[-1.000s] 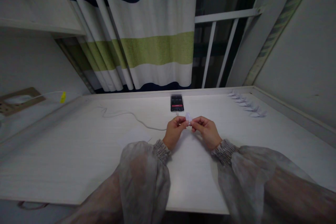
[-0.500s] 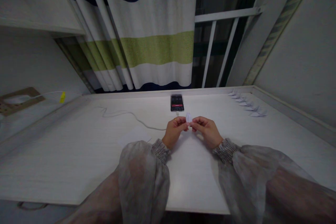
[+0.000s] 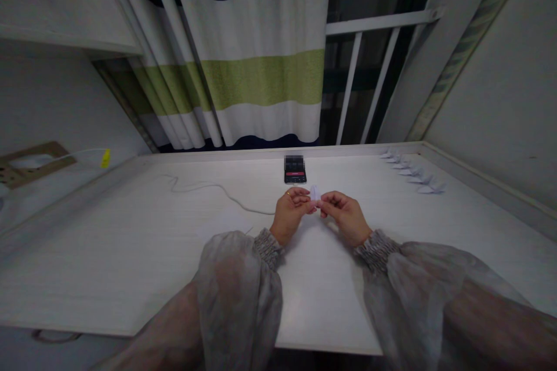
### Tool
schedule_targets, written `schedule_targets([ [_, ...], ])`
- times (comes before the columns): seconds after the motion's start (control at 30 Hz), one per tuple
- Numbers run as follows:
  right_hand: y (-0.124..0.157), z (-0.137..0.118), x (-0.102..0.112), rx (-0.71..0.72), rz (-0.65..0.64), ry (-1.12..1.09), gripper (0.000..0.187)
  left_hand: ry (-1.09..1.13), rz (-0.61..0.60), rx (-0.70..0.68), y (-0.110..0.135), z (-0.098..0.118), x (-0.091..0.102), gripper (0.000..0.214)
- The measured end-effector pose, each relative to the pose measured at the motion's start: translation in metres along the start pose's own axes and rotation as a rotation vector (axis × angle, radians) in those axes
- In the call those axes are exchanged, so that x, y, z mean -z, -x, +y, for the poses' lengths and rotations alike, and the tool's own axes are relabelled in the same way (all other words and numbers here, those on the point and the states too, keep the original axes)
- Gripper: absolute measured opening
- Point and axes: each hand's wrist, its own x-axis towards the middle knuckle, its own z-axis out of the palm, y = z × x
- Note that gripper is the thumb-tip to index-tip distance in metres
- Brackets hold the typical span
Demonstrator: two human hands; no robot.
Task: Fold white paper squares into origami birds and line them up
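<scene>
A small folded piece of white paper [image 3: 315, 192] stands upright between my two hands, above the middle of the desk. My left hand [image 3: 292, 212] pinches its lower left side between thumb and fingers; a ring shows on one finger. From the other side my right hand [image 3: 344, 215] grips the lower right edge with thumb and forefinger. Both thumbs almost meet at the bottom of the paper, and the fingertips hide its lower part. Just beyond my hands lies a phone [image 3: 295, 170] with a lit screen.
Several folded white paper figures [image 3: 430, 186] stand in a row at the back right of the white desk [image 3: 130, 255]. A pale cable [image 3: 226, 192] runs over the desk from the left. A striped curtain [image 3: 261, 81] hangs behind. At the left wall is a socket panel [image 3: 37, 163].
Both hands keep hold of the paper. My left fingers have lifted and spread a little at its side. The whole view has shifted slightly.
</scene>
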Motion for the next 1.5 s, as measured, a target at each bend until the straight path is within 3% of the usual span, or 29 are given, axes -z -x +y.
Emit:
schedule_targets([
  [0.23, -0.002, 0.003, 0.003, 0.124, -0.035, -0.005, 0.025, -0.038, -0.001, -0.057, 0.002, 0.001, -0.002, 0.035],
  [0.87, -0.002, 0.000, 0.002, 0.046, 0.006, -0.026, 0.023, -0.034, -0.054, -0.086, 0.001, -0.002, 0.003, 0.020],
  [1.2, -0.005, 0.000, 0.009, 0.025, -0.172, -0.090, 0.020, -0.035, -0.096, -0.014, 0.002, -0.002, 0.006, 0.025],
  [1.5, -0.004, -0.001, 0.010, 0.032, -0.159, -0.110, 0.015, 0.013, -0.148, -0.001, 0.003, 0.003, 0.006, 0.025],
])
